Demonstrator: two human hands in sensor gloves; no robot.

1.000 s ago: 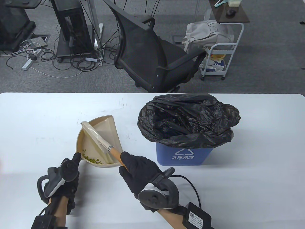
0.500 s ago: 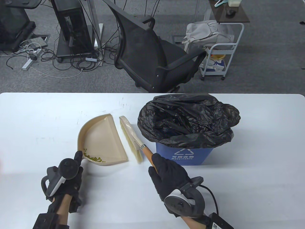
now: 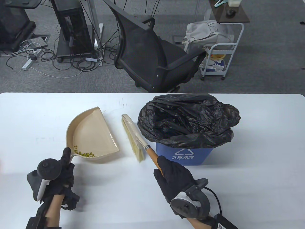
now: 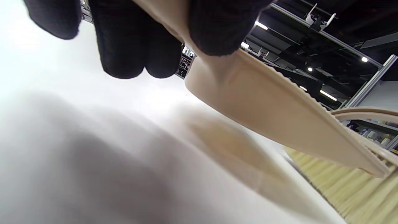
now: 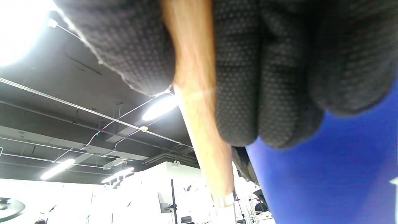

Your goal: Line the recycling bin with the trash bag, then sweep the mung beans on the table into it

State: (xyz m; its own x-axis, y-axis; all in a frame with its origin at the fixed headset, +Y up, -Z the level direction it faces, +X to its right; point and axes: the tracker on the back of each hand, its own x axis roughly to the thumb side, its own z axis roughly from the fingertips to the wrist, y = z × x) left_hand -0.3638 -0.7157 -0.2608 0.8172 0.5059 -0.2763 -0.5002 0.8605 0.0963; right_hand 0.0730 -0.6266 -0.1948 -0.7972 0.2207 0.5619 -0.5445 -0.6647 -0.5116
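A beige dustpan is held tilted just above the table by my left hand, which grips its handle; green mung beans lie at its near edge. From below, the left wrist view shows the dustpan with my fingers curled round its handle. My right hand grips the wooden handle of the hand brush, whose bristles rest on the table between dustpan and bin. The blue recycling bin, lined with a black trash bag, stands to the brush's right. The brush handle and bin wall fill the right wrist view.
The white table stretches to both sides of the bin. Beyond its far edge stand a black office chair, a computer tower with cables, and a white cart holding a bag.
The brush came out of the dustpan and moved right to lie beside the bin. My left hand then drew the dustpan, beans inside, left and slightly up.
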